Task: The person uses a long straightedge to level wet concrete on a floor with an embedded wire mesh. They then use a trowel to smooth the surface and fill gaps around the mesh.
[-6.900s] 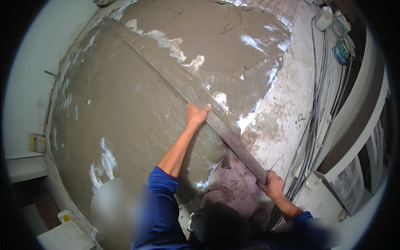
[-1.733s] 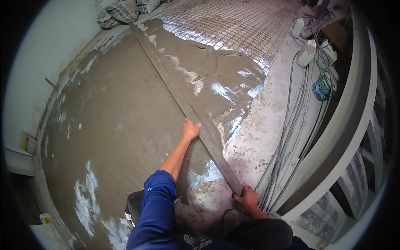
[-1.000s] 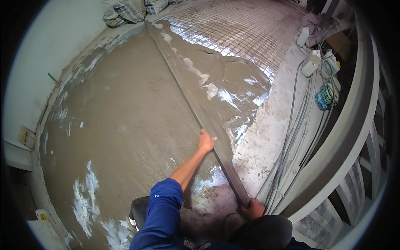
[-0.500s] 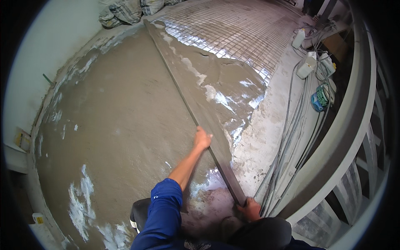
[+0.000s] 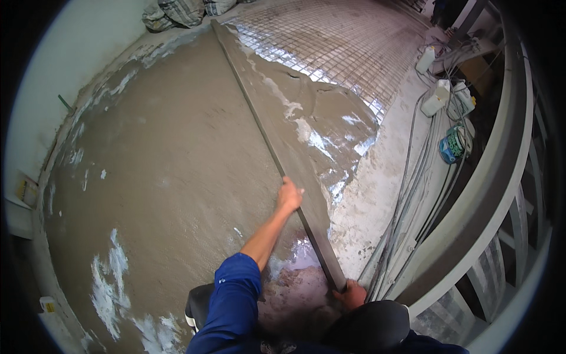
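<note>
A long, narrow screed board (image 5: 250,109) lies across wet grey mortar (image 5: 159,141), running from the far wall side back toward my knees. My left hand (image 5: 289,195) is closed around it about midway along. At its near end my right hand (image 5: 352,295) grips the board's edge, partly hidden by my knee. Left of the board the mortar is spread fairly smooth, with pale patches near the wall. On its right side, rougher heaped mortar (image 5: 336,109) borders the board, with whitish wet streaks.
Wire mesh (image 5: 336,35) covers the floor beyond the mortar. Several cables (image 5: 415,189) run along the right, beside white jugs (image 5: 436,97) and a blue-green bucket (image 5: 453,144). A curved metal beam (image 5: 471,236) bounds the right side. Filled sacks (image 5: 183,13) lean at the back wall.
The far end of the board has shifted slightly right and farther away in view. Both hands keep their grip on it, nearly in the same places.
</note>
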Action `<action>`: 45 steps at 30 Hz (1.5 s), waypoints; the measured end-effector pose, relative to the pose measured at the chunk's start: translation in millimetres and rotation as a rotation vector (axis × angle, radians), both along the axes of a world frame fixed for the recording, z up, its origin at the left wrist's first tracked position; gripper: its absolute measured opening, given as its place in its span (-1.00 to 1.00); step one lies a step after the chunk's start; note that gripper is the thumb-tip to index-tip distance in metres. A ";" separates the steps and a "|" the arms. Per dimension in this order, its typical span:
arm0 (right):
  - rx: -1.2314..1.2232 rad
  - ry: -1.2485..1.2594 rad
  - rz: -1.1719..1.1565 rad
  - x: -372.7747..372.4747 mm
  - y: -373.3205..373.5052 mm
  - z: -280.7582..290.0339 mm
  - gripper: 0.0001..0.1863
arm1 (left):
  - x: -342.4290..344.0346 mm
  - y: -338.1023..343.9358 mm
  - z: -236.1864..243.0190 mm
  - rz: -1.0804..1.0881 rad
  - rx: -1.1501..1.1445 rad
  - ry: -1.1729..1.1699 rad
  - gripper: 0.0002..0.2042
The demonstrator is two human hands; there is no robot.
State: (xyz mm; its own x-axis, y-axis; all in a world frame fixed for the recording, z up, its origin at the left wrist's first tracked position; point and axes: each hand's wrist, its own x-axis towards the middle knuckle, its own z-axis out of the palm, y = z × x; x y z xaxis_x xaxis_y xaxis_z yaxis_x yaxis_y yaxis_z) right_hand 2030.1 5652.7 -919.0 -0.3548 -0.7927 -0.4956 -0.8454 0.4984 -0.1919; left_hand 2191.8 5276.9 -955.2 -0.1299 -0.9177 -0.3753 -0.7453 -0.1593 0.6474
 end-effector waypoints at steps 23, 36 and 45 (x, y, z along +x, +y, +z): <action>-0.098 0.131 0.033 -17.9 -51.9 -12.5 -0.34 | -21.0 -58.0 -12.7 0.132 -0.058 0.149 -0.44; -0.054 0.054 0.057 -23.6 -42.9 -3.6 -0.41 | -29.7 31.6 -9.2 0.102 -0.105 0.164 -0.36; -0.234 0.101 0.084 -96.0 -106.8 -14.0 -0.45 | -91.7 -43.4 -20.8 0.116 -0.183 0.194 -0.44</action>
